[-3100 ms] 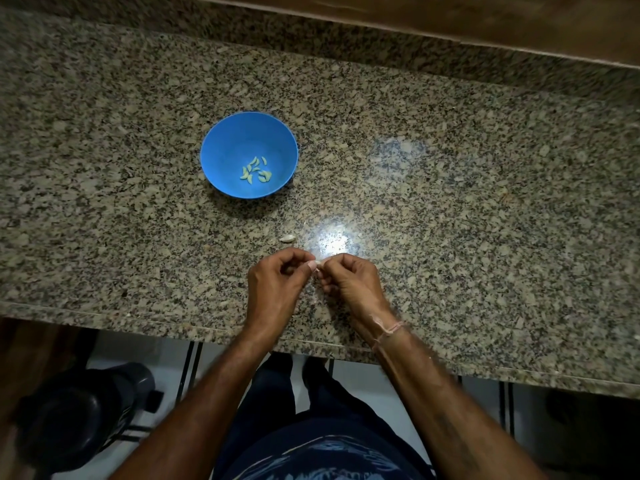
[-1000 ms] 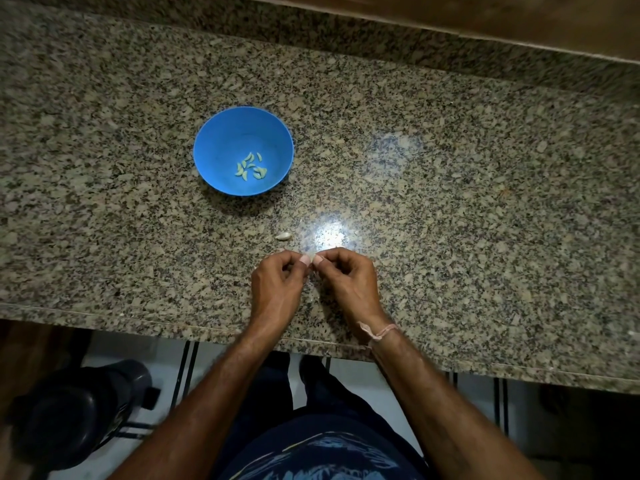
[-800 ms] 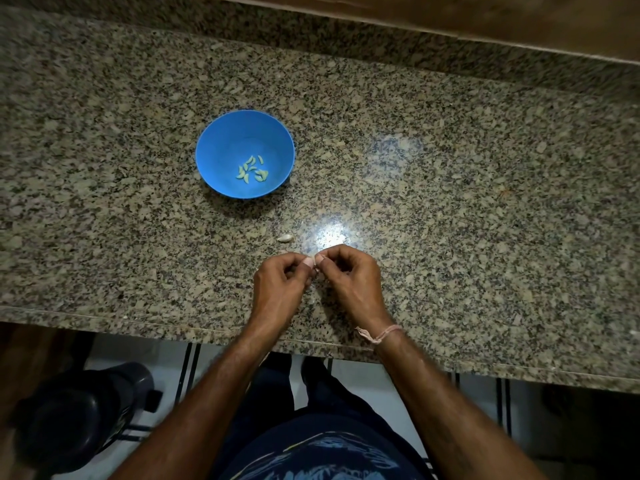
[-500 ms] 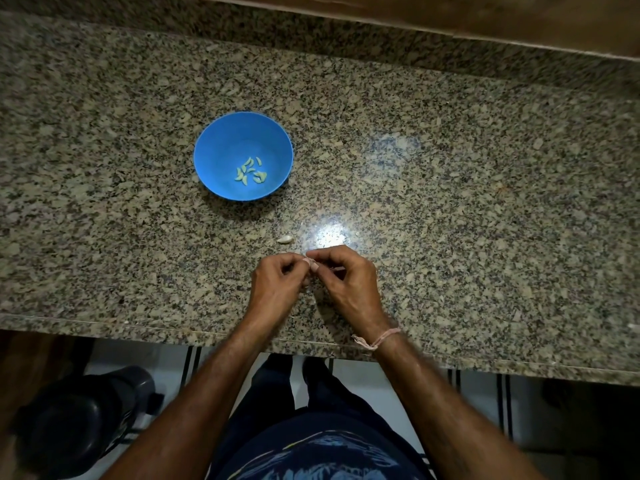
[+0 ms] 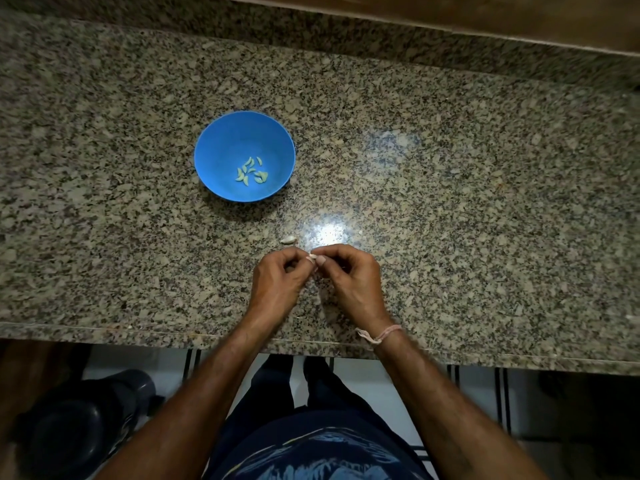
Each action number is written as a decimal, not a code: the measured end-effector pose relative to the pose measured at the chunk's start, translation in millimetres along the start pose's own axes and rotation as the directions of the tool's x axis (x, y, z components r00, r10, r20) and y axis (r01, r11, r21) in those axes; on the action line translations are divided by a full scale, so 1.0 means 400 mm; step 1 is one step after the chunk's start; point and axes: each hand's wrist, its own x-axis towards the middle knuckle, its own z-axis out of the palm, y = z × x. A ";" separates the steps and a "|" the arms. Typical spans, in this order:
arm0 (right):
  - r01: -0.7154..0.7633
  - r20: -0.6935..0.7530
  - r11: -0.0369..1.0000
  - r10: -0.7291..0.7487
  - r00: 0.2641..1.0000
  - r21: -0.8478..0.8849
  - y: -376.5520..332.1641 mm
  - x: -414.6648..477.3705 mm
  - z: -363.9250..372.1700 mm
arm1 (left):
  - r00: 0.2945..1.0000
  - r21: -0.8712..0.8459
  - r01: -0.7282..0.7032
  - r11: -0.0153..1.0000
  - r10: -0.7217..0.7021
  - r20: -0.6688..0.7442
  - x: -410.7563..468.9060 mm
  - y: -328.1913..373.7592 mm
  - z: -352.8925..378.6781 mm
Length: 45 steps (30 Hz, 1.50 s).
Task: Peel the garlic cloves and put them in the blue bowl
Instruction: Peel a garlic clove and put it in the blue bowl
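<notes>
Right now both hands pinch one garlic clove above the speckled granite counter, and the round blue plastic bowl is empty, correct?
Not quite: the head view shows the round blue plastic bowl holds several peeled pale cloves. The rest stands.

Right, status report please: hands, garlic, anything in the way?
Left hand and right hand both pinching one garlic clove. Peeled cloves in blue bowl. Loose piece on counter. Path clear.

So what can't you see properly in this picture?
- Garlic clove, head view: mostly covered by the fingertips of both hands; how much is peeled is unclear.
- Peeled cloves in the blue bowl: too small to count.
- Dark object on floor: dim, unidentifiable.
</notes>
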 end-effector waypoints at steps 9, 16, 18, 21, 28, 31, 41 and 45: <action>-0.126 -0.032 0.985 0.131 0.991 0.119 -0.001 -0.001 0.000 | 0.995 0.114 0.007 0.993 0.005 -0.104 0.013 -0.008 -0.013; -0.190 -0.016 0.972 0.194 0.981 0.140 -0.013 -0.005 0.001 | 0.986 0.096 -0.149 0.984 0.156 -0.064 0.010 0.001 -0.014; -0.197 -0.026 0.972 0.201 0.979 0.125 -0.012 -0.006 -0.003 | 0.988 0.120 -0.117 0.986 0.128 -0.089 0.019 -0.003 -0.015; -0.221 -0.024 0.971 0.224 0.974 0.088 -0.006 -0.007 0.001 | 0.995 0.117 -0.043 0.992 0.052 -0.080 0.031 -0.016 -0.012; -0.212 -0.091 0.973 0.203 0.975 -0.093 0.011 -0.005 0.021 | 0.991 0.140 -0.009 0.990 0.028 -0.128 0.033 -0.043 -0.010; -0.084 -0.161 0.906 0.019 0.987 -0.414 0.008 -0.008 0.013 | 0.986 0.201 -0.064 0.978 0.093 -0.137 0.023 -0.042 -0.019; 0.185 0.024 0.570 -0.278 0.960 -0.801 -0.026 0.097 0.059 | 0.940 0.450 -0.167 0.877 0.279 -0.195 0.011 -0.028 -0.016; 0.200 0.066 0.539 -0.257 0.964 -0.818 -0.021 0.098 0.061 | 0.943 0.378 -0.176 0.909 0.266 -0.201 0.015 -0.027 -0.020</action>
